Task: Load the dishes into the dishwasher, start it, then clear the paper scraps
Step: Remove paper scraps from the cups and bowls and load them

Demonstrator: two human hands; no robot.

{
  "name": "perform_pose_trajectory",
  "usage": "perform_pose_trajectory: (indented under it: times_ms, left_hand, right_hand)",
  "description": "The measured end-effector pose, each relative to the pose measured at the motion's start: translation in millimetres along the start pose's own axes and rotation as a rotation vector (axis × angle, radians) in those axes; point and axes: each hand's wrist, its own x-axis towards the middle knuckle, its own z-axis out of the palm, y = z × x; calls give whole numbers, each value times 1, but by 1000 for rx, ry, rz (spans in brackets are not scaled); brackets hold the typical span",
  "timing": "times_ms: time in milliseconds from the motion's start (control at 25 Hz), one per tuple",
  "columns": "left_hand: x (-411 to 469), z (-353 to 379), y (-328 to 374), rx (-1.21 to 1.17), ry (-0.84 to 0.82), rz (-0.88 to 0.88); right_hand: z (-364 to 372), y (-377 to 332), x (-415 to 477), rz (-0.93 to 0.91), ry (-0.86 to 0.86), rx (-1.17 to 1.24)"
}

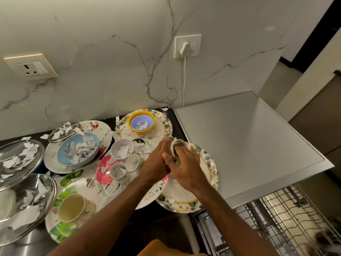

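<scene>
The left hand [156, 161] and right hand [186, 163] are curled together round a wad of paper scraps [175, 144], over the flowered plate [206, 163] at the near right of the counter, beside the open dishwasher rack [276, 215]. The paper looks light and soft enough to crush in cupped fingers. The plate looks stiff, slick and breakable, best gripped by its rim.
</scene>
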Motion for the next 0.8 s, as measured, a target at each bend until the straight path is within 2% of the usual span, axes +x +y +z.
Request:
perform_pose_trajectory:
  times_ms: [160,360,560,800]
  left_hand:
    - [1,-3,-2,86,-58,19]
    - [4,-8,-20,155,-127,44]
    - [11,-8,-24,333,-187,142]
    - [38,-26,-30,388,-145,65]
  right_hand:
    - [12,2,9,93,-176,20]
    - [9,7,16,151,-234,183]
    - [-7,12,16,154,-156,237]
    - [-23,34,6,218,-57,148]
